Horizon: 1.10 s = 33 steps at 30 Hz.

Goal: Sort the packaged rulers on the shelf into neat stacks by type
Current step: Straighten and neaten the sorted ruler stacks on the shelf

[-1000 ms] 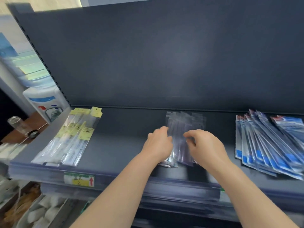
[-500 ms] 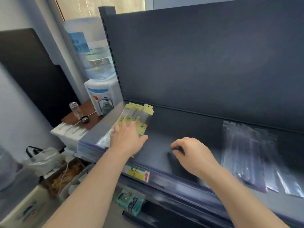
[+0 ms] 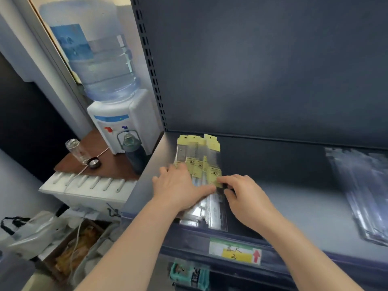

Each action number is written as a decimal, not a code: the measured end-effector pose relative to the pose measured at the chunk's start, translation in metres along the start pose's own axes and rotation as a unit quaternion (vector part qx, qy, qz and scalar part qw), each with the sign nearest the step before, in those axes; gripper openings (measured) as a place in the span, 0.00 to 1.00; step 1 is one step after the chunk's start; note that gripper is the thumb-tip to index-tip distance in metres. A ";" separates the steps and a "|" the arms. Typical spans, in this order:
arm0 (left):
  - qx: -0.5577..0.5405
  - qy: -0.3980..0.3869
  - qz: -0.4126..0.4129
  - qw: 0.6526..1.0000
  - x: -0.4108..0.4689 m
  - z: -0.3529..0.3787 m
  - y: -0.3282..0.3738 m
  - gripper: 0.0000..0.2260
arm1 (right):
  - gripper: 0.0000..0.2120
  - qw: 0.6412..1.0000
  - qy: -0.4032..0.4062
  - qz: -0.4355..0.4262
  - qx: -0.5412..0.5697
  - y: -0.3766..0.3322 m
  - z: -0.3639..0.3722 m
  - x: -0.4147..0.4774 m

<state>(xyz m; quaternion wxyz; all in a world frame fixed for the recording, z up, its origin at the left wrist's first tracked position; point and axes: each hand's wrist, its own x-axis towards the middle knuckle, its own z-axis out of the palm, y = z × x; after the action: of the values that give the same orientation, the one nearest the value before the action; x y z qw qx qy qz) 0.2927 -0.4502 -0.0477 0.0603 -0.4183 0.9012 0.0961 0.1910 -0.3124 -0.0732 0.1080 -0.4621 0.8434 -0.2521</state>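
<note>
A stack of clear packaged rulers with yellow header cards and yellow labels lies at the left end of the dark shelf. My left hand rests flat on the stack's left side, fingers straight. My right hand touches the stack's right edge, its fingers bent against the packets near a yellow label. A second pile of clear, bluish ruler packets lies blurred at the right of the shelf, apart from both hands.
A water dispenser with a large bottle stands left of the shelf upright, on a brown board with a glass jar. A price label marks the shelf's front edge. Bags and a box sit on the floor lower left.
The view swung left from the clear packets to the yellow-label stack. Both hands left the clear pile; the left reached the yellow stack first, then the right hand joined at its right edge.
</note>
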 end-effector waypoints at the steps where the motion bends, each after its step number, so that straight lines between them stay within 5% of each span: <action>1: -0.005 0.000 0.016 1.000 0.002 0.000 0.001 0.44 | 0.16 1.000 0.002 0.007 0.001 0.000 0.000 -0.001; 8: -0.095 -0.046 0.117 0.987 0.017 -0.004 0.013 0.36 | 0.11 0.999 0.032 0.031 0.030 0.007 -0.009 -0.009; 16: -0.087 -0.018 0.054 0.995 0.019 -0.003 0.055 0.29 | 0.14 0.995 0.017 0.092 0.038 0.028 -0.024 0.001; 20: -0.315 -0.077 0.048 0.945 0.013 0.000 0.073 0.08 | 0.19 0.994 -0.037 0.100 0.015 0.032 -0.037 0.013; 23: -0.409 -0.145 0.038 0.900 0.005 0.004 0.080 0.11 | 0.28 0.991 -0.069 0.112 -0.012 0.032 -0.051 0.018; 25: -0.393 -0.163 0.050 0.904 0.004 0.001 0.074 0.13 | 0.33 0.990 -0.080 0.109 -0.037 0.032 -0.057 0.019; 30: -0.186 0.029 0.035 0.982 0.009 -0.013 0.049 0.10 | 0.35 0.989 -0.120 0.034 -0.085 0.044 -0.057 0.016; 33: -0.143 0.095 0.052 0.984 0.006 -0.014 0.049 0.17 | 0.38 0.984 -0.154 -0.002 -0.084 0.055 -0.062 0.015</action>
<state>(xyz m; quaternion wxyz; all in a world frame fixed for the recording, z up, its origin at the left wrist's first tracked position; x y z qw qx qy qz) 0.2509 -0.4272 -0.0288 -0.0915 -0.3823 0.9003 0.1869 0.1173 -0.2807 -0.0487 0.1969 -0.5041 0.8342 -0.1059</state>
